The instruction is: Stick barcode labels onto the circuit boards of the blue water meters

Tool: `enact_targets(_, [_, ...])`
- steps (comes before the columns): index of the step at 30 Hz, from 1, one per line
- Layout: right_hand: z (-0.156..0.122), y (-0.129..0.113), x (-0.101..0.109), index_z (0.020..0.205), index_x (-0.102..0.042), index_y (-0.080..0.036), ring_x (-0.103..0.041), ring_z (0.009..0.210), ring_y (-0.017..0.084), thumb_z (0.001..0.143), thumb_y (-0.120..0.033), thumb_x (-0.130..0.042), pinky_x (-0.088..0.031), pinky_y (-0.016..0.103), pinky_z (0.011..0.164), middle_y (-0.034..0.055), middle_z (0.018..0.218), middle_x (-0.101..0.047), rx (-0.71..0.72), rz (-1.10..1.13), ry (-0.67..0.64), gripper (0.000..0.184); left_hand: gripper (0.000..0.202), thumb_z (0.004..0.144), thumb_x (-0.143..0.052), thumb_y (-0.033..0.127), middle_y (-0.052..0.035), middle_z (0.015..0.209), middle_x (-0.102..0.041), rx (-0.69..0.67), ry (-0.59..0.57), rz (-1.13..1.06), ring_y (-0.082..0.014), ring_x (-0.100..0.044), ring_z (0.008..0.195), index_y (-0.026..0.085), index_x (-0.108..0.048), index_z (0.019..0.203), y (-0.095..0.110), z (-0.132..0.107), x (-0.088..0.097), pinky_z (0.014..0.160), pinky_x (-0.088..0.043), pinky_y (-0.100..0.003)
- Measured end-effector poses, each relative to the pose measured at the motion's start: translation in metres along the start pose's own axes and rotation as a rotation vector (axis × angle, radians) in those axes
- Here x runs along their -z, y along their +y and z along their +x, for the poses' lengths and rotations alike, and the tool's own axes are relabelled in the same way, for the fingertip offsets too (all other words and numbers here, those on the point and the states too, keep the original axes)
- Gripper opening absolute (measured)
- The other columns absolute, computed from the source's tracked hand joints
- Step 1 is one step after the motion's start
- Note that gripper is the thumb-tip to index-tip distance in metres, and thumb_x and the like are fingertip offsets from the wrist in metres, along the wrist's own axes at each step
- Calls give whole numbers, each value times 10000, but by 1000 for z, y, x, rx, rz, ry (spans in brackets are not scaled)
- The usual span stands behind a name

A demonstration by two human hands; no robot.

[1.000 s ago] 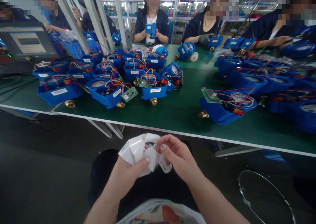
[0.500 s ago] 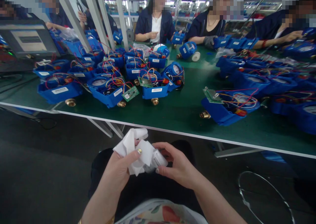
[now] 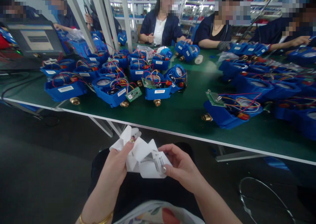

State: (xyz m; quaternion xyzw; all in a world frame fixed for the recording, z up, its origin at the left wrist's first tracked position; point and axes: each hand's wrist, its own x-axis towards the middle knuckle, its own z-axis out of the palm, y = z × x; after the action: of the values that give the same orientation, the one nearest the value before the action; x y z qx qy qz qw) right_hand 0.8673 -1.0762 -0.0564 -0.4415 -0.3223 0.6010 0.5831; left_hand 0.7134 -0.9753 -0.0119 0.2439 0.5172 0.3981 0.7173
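Observation:
Above my lap, both hands hold a crumpled, folded white strip of barcode labels. My left hand is closed around its bunched end, the thumb pressed on top. My right hand pinches the other end, where printed barcodes show near the thumb. Part of the strip is hidden behind my left fingers. Just beyond the table edge, nearest to my hands, stands a blue water meter with a barcode label, a brass fitting and loose coloured wires. A green circuit board hangs from the meter to its left.
More blue meters stand on the green table, grouped left and right; one meter sits near the front edge. A laptop and metal posts are at the left. Co-workers sit across. A wire loop lies at lower right.
The label strip has been drawn out wider between my hands, and more of the printed barcodes shows at my right thumb. The view has shifted slightly. A co-worker's blue meter has moved.

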Motion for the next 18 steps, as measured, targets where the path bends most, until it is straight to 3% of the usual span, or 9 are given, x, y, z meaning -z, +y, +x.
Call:
enact_targets(3, [1,0,-1,930,-577,-200,-568,713,140,642,-396,-814,-465,235,607,14,812,-613,-10,22,56,422,49,740,-679,90,-46,690,-709,21,31,58,-139,-647,579,105,-679,786,-2,3,0,535,-544,-189])
enact_targets(6, [1,2,-1,857,-561,-196,-551,654,129,597,-405,-838,-439,221,562,-2,753,-592,-17,26,92,434,121,709,-732,148,-48,698,-707,25,29,95,-138,-645,586,110,-677,809,-6,5,4,540,-532,-183])
enact_targets(9, [2,6,-1,855,-559,-200,-552,652,132,599,-400,-836,-446,225,561,4,765,-600,17,29,136,428,310,643,-806,315,-47,714,-701,2,-59,145,-154,-639,614,122,-670,845,-11,6,10,559,-523,-204])
enact_targets(13, [3,10,-2,880,-563,-212,-576,682,145,639,-389,-814,-470,227,570,16,809,-624,76,27,230,390,563,609,-768,552,-101,852,-702,-105,-223,282,-217,-646,750,110,-661,941,-18,3,13,661,-512,-262])
enact_targets(15, [4,10,-5,882,-567,-214,-589,695,154,662,-396,-797,-478,230,566,27,829,-636,100,24,273,367,605,626,-763,527,-116,951,-694,-136,-327,329,-249,-639,841,118,-634,1051,-21,0,10,730,-501,-293])
enact_targets(18, [6,10,-8,880,-580,-215,-595,713,155,693,-396,-776,-487,230,581,31,851,-638,129,31,314,325,518,641,-759,345,-95,980,-687,-96,-474,359,-249,-621,869,136,-621,1095,-22,-5,3,726,-490,-292])
